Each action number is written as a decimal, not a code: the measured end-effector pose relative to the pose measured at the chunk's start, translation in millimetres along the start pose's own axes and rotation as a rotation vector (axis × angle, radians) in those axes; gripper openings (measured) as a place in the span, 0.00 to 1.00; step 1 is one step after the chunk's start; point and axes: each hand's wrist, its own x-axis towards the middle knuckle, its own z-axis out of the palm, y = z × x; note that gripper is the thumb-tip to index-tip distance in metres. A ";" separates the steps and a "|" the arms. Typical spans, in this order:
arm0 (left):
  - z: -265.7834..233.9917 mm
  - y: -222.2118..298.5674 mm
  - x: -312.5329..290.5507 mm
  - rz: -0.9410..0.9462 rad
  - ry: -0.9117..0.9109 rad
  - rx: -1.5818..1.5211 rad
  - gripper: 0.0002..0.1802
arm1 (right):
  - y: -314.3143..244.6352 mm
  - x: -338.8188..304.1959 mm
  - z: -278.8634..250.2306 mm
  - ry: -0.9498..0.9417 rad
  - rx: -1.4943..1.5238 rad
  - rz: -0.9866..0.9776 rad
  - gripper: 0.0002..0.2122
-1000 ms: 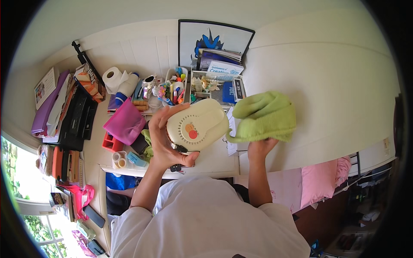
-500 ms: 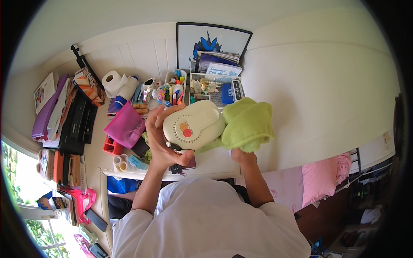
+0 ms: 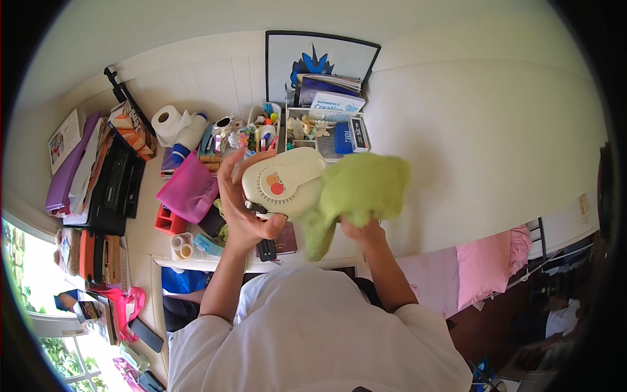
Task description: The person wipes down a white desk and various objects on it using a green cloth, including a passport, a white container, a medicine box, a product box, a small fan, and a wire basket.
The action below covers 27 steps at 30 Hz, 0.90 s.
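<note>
My left hand grips the left end of a cream-coloured, rounded plastic device and holds it above the desk. Its face carries a ring of short dark marks and a round orange-and-red sticker; a dark part shows at its lower edge. A fuzzy lime-green cloth is in my right hand, whose fingers are mostly covered by it. The cloth, slightly blurred, lies against the device's right end and hides it, while one corner hangs below.
On the desk stand a pink pouch, a toilet roll, a red holder and a wire-mesh organizer. A black printer is at left. A framed picture leans behind; a pink pillow lies at right.
The green cloth has shifted left over the device's right end, and its corner now hangs lower. My right hand has moved slightly left and up; the device has moved slightly left.
</note>
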 end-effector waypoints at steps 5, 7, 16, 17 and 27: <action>-4.0 -1.4 -0.1 -0.009 -0.020 -0.018 0.56 | -2.6 17.2 -16.9 0.163 0.741 0.534 0.16; -1.7 -0.5 0.6 -0.021 -0.016 -0.042 0.57 | -6.0 19.6 -20.4 0.266 1.125 0.559 0.16; -10.2 -1.5 2.3 0.131 -0.086 0.102 0.56 | -14.5 20.8 -26.8 0.002 0.227 0.087 0.19; -10.5 -1.4 2.7 0.131 -0.081 0.105 0.56 | -18.4 12.7 -23.2 0.084 0.386 0.183 0.18; 9.1 -1.7 3.7 -0.055 0.120 -0.126 0.51 | -61.7 37.6 -3.1 0.200 0.238 0.204 0.18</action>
